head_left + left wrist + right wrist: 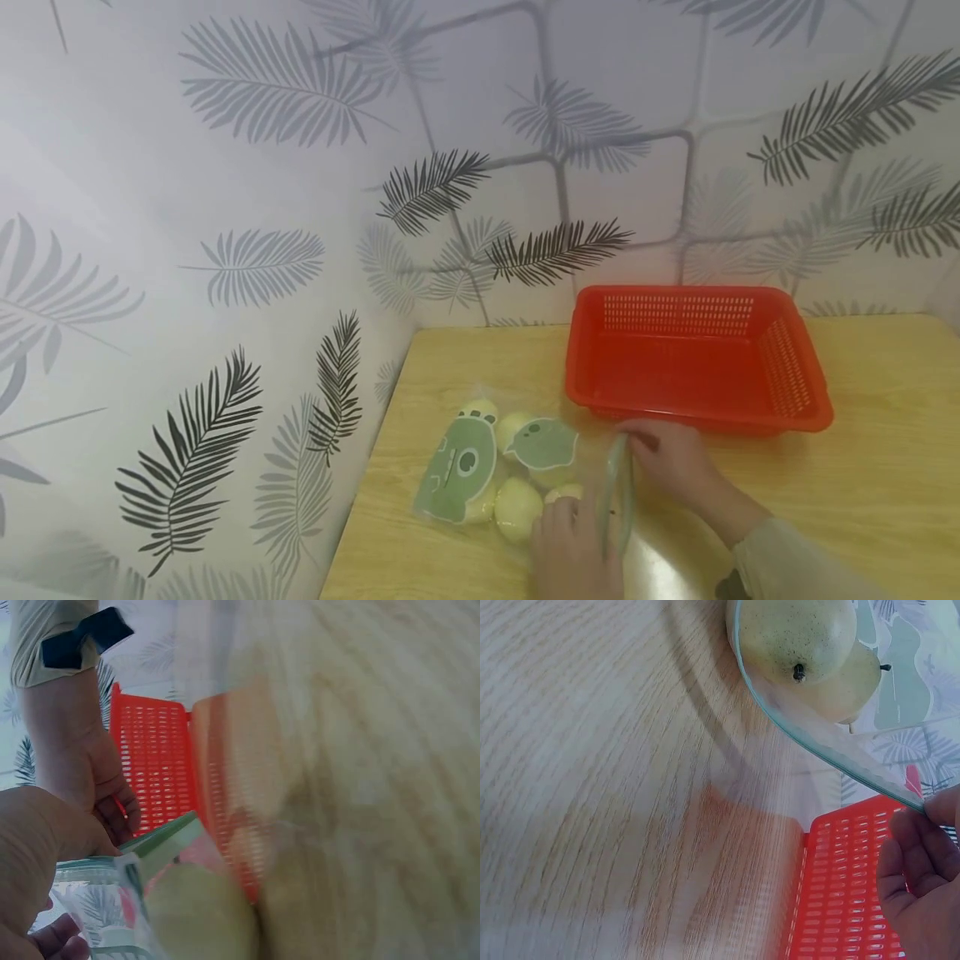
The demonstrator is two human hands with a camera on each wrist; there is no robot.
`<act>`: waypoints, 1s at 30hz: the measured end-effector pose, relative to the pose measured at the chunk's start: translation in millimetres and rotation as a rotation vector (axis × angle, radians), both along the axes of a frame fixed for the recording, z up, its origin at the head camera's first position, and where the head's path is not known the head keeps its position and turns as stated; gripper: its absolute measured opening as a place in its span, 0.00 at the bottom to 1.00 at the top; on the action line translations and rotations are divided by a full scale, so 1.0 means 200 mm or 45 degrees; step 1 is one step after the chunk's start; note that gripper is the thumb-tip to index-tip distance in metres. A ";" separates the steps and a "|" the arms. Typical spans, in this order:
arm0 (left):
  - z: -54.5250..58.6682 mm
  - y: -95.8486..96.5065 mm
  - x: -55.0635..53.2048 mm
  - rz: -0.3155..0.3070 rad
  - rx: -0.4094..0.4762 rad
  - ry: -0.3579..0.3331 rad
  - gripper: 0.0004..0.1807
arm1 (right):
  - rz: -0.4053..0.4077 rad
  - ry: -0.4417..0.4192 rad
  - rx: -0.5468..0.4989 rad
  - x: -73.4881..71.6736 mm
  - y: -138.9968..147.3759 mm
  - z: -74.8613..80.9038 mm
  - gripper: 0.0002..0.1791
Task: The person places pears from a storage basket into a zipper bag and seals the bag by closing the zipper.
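Note:
A clear zip bag [457, 479] printed with green cartoon dinosaurs lies on the table, holding several pale yellow pears [517, 510]. In the right wrist view a pear [795, 637] shows its dark stem end just inside the bag's mouth. The green-edged zip strip [810, 750] bows apart, so the bag's mouth is open toward the right. My right hand [675, 462] pinches the far end of that strip between thumb and finger. At the near end, my left hand [573, 554] grips the bag's edge, thumb on one side and fingers on the other.
A red perforated plastic basket [682, 375] stands behind my right hand, near the wall, with nothing in it. The wood-grain table [885, 417] meets a feather-patterned wall [285, 208] at the back and left.

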State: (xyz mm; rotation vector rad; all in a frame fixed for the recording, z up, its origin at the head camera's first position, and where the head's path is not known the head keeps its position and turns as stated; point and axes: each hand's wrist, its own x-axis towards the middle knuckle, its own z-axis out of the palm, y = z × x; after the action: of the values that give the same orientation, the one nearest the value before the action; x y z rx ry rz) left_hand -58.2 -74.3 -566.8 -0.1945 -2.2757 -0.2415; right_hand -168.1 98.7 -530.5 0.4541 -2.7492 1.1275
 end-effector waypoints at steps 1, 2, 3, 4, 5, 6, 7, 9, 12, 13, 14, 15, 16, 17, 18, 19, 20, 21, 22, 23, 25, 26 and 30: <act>-0.01 0.00 0.01 0.008 -0.007 -0.013 0.41 | -0.002 0.003 0.002 0.00 0.00 0.00 0.11; -0.02 -0.01 0.02 0.014 -0.016 -0.027 0.43 | -0.003 0.000 -0.002 0.00 0.00 0.00 0.11; -0.03 -0.02 0.03 0.022 -0.030 -0.048 0.46 | -0.002 -0.006 -0.008 0.00 0.01 0.00 0.11; -0.04 -0.02 0.04 0.025 -0.044 -0.067 0.48 | -0.003 -0.010 -0.015 0.00 0.01 0.00 0.11; -0.05 -0.03 0.05 0.024 -0.059 -0.085 0.50 | -0.001 -0.018 -0.022 0.00 0.01 0.00 0.11; -0.06 -0.04 0.05 0.021 -0.075 -0.098 0.51 | 0.000 -0.018 -0.023 0.00 0.01 0.00 0.11; -0.06 -0.05 0.06 0.014 -0.091 -0.107 0.52 | -0.002 -0.018 -0.025 0.00 0.02 -0.01 0.11; -0.08 -0.07 0.07 -0.005 -0.123 -0.114 0.54 | -0.008 -0.011 -0.025 -0.01 0.02 -0.02 0.11; -0.11 -0.09 0.08 -0.037 -0.152 -0.082 0.50 | -0.009 -0.010 -0.027 -0.01 0.03 -0.02 0.11; -0.12 -0.10 0.08 -0.055 -0.153 -0.059 0.46 | -0.011 -0.013 -0.027 -0.02 0.03 -0.03 0.11; -0.13 -0.11 0.08 -0.072 -0.157 -0.032 0.41 | -0.011 -0.018 -0.028 -0.02 0.03 -0.03 0.11; -0.14 -0.12 0.09 -0.088 -0.166 -0.006 0.36 | -0.011 -0.022 -0.030 -0.02 0.03 -0.03 0.11; -0.15 -0.13 0.09 -0.107 -0.173 0.016 0.32 | -0.011 -0.027 -0.028 -0.02 0.03 -0.02 0.11; -0.16 -0.15 0.09 -0.118 -0.194 0.025 0.28 | -0.013 -0.030 -0.026 -0.02 0.03 -0.02 0.11; -0.17 -0.16 0.09 -0.123 -0.220 0.034 0.26 | -0.012 -0.029 -0.024 -0.03 0.03 -0.02 0.11; -0.17 -0.17 0.10 -0.136 -0.243 0.050 0.23 | -0.014 -0.020 -0.019 -0.03 0.03 -0.01 0.11; -0.18 -0.18 0.10 -0.142 -0.269 0.055 0.21 | -0.013 -0.013 -0.019 -0.03 0.03 -0.01 0.11; -0.18 -0.19 0.11 -0.150 -0.295 0.050 0.20 | -0.012 0.002 -0.016 -0.03 0.02 -0.01 0.11; -0.18 -0.20 0.11 -0.163 -0.310 0.050 0.18 | -0.012 0.018 -0.013 -0.03 0.02 -0.01 0.11; -0.17 -0.21 0.12 -0.173 -0.328 0.046 0.17 | -0.011 0.035 -0.016 -0.03 0.02 -0.01 0.11; -0.16 -0.22 0.12 -0.214 -0.341 0.049 0.14 | -0.008 0.076 -0.016 -0.04 0.02 -0.01 0.11; -0.16 -0.23 0.13 -0.232 -0.353 0.029 0.14 | -0.006 0.093 -0.018 -0.04 0.02 -0.01 0.11; -0.14 -0.27 0.15 -0.313 -0.387 -0.058 0.11 | 0.002 0.136 -0.022 -0.05 0.01 0.00 0.10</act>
State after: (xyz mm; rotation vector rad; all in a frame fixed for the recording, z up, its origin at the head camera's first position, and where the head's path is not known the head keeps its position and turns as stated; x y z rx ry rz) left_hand -28.7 -129.0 -594.9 -0.6339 -2.3233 -0.0244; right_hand -177.3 101.7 -531.5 0.4995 -2.6460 1.0936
